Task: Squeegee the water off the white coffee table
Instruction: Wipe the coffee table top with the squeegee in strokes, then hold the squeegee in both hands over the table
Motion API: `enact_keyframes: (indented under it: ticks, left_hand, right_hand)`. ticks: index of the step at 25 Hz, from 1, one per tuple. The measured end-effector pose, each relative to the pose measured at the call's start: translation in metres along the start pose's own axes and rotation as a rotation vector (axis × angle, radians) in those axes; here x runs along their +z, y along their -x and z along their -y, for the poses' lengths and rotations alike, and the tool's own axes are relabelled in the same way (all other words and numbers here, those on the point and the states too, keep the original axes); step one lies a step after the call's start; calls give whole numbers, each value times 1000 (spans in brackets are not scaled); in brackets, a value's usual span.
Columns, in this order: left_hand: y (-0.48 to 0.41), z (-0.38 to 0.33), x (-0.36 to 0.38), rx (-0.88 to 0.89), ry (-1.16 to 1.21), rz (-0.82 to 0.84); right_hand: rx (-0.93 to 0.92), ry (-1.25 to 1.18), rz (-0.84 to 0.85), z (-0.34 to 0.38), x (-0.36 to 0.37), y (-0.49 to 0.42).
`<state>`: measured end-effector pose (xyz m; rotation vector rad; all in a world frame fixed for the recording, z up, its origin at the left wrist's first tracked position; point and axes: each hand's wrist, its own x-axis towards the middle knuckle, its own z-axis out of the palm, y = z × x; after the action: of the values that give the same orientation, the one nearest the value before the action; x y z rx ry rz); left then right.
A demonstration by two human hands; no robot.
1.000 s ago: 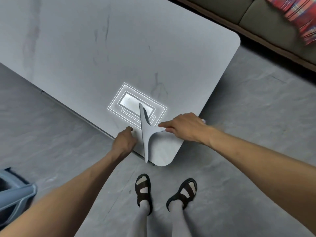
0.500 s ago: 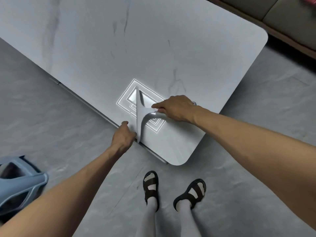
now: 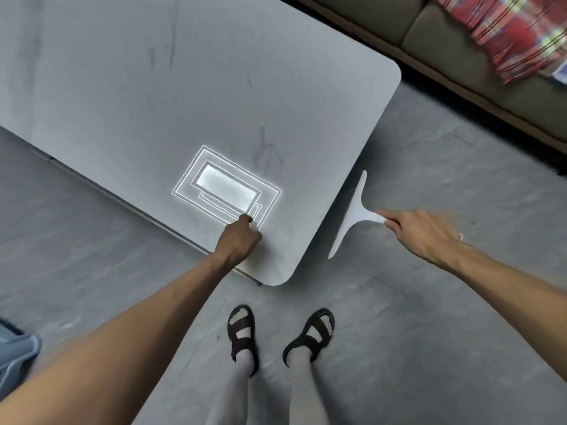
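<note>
Grey stone-look floor (image 3: 429, 302) showing around white marble-veined coffee table (image 3: 214, 87), upper left. Right hand (image 3: 423, 233) pinching handle of white T-shaped squeegee (image 3: 356, 213), hovering over floor just beside table edge, centre right. Left hand (image 3: 237, 240) resting near table's lower corner, fingers curled; holding anything, cannot tell.

At the coffee table (image 3: 184, 87) corner, the left hand (image 3: 237, 240) masks its fingers; the right hand (image 3: 426, 231) buries the squeegee (image 3: 356, 210) grip.

Two bare forearms (image 3: 138, 326), black strap sandals (image 3: 242, 332) on both feet, white socks (image 3: 241, 318) showing between the straps, pale grey close-fitting legwear (image 3: 236, 394) above the ankles
</note>
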<state>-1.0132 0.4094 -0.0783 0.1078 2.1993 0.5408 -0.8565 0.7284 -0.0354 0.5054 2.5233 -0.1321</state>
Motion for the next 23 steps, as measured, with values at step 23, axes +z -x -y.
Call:
enact_keyframes:
  ticks: [23]
  left_hand:
    - [372, 21, -237, 123, 632, -149]
  right_hand:
    - [-267, -1429, 591, 339, -274, 212]
